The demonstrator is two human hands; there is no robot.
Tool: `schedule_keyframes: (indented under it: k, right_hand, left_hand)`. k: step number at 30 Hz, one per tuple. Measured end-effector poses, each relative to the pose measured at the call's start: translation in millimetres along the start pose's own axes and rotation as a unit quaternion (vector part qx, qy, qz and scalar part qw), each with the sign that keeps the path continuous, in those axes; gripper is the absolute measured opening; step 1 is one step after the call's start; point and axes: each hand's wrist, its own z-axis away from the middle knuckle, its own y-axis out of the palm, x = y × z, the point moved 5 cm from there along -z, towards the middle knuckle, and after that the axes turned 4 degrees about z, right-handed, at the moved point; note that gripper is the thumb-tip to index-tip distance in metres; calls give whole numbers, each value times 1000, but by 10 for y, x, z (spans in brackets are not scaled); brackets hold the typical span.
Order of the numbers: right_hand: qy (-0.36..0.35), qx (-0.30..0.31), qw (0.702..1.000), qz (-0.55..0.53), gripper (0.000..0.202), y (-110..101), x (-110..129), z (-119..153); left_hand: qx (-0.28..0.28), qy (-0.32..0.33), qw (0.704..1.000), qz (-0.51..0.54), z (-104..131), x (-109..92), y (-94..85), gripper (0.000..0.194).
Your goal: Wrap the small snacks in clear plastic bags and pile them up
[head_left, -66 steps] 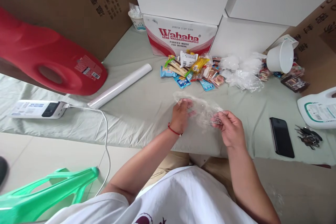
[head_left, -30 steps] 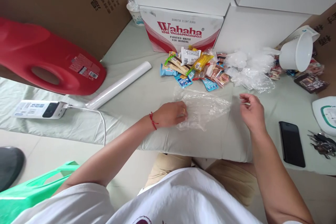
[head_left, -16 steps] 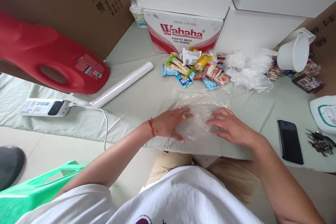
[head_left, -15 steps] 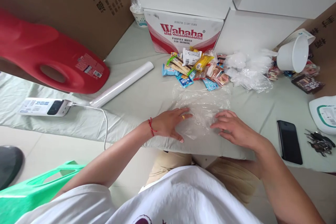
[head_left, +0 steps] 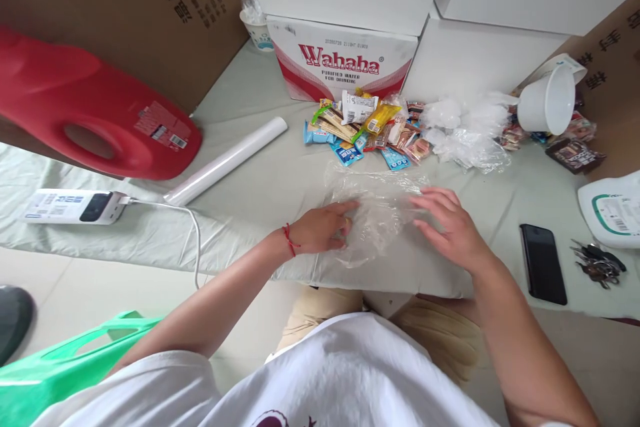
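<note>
Head view: the clear plastic [head_left: 377,217] lies in front of me on the cloth-covered desk [head_left: 280,187], in the centre of the frame and a little below the middle. As far as I can judge, it is only partly spread. Its far portion lies fairly thin and open, while the portion nearer me is rumpled into folds, so that part looks yet to be smoothed. The wrapped snacks [head_left: 367,130] sit in a heap just beyond its far edge, in front of the Wahaha box [head_left: 343,57], and the bunched clear bags [head_left: 467,133] lie to the right of that heap.

My left forearm [head_left: 215,310] reaches in from the lower left, and the left hand [head_left: 320,230] rests palm down at the plastic's left side. Its index finger points across the film and the other fingers curl under; I cannot tell whether they pinch any of it. My right forearm [head_left: 533,343] slants up from the lower right. The right hand [head_left: 453,230] is loosely spread, fingers parted and slightly bent, with the fingertips at the plastic's right edge; it seems to grip nothing, though whether the tips touch the film I cannot tell. The phone [head_left: 543,263] lies farther right, beside the keys [head_left: 599,263].
</note>
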Motion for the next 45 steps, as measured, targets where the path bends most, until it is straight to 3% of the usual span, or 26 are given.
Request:
schedule_keyframes:
  k: [2,4,6,8,10,14,19,22,25,27,30,33,35,38,41,43,45]
  right_hand:
    - [-29,69,997,-25,71,238,93,-339]
    - [-43,164,984,-58,90,467,109,-532]
    - [-58,243,964,-87,75,579,87,-543]
    - [-68,274,953,-109,48,520,34,-408]
    - [-56,261,956,-119,29,331,-58,-185]
    - [-2,252,961,-113,30,-11,-298,387]
    - [48,245,967,-47,33,-106,-597,914]
    - [41,167,985,5,31,-256,-585,889]
    - [11,37,999,27,29,-377,-276,605]
    - [-52,33,998,9,32,-201,77,376]
    - [-141,93,986,-3,35,374,583,157]
    - [-149,163,975,39,46,972,835,184]
    - [-128,193,971,62,49,1217,870,296]
    - [-93,200,972,83,50,1345,828,463]
    - [-74,190,975,92,50,1356,795,551]
    - [-67,183,976,95,51,1358,803,564]
    - [-57,178,978,97,51,1359,825,559]
  left_hand:
    - [14,-15,999,-33,-8,-42,18,15]
    - [21,-24,998,-58,-14,-74,16,21]
    - [30,-30,996,-80,-18,-86,8,26]
    - [41,-34,994,-99,-22,-79,4,28]
    - [51,-33,991,-115,-27,-62,3,29]
    - [52,-25,991,-124,-37,-31,-6,31]
    - [46,-5,996,-76,16,-25,-49,23]
    - [26,32,999,-17,85,-70,-104,19]
    - [-8,35,999,-2,107,-130,-163,29]
    - [-42,-3,999,-13,73,-167,-209,36]
    - [-94,-91,990,-54,-7,-235,-288,43]
    - [-100,-170,973,-118,-43,-307,-356,46]
    - [-94,-198,964,-150,-17,-337,-417,48]
    - [-151,-247,938,-190,108,-330,-586,49]
    - [-289,-291,885,-219,270,-362,-727,44]
    - [-373,-254,867,-211,295,-470,-685,36]
    - [-398,-161,884,-187,189,-604,-518,33]
